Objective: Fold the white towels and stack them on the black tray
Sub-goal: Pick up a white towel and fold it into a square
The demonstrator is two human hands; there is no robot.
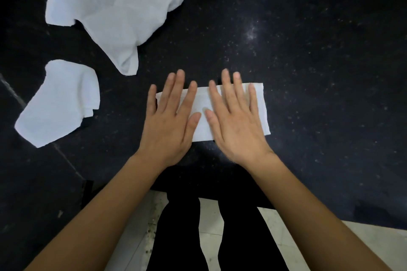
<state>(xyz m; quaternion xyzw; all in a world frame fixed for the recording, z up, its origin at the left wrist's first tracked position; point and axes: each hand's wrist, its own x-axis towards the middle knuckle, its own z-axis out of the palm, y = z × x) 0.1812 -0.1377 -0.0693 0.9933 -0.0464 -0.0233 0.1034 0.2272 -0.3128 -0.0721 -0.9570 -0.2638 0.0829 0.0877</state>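
Observation:
A white towel (261, 103) folded into a long rectangle lies flat on the black speckled surface near the front edge. My left hand (169, 121) presses flat on its left half, fingers straight and spread. My right hand (235, 121) lies flat on its right half, fingers straight too. The two thumbs nearly touch over the towel's middle. A loosely folded white towel (59, 103) rests to the left. A larger crumpled white towel (110, 6) lies at the back left. I cannot pick out a black tray against the dark surface.
The black speckled counter (308, 50) stretches to the right and back. A pale seam (13, 92) crosses the surface at the left. Below the counter's front edge I see dark trouser legs (180, 237) and a light tiled floor (286, 233).

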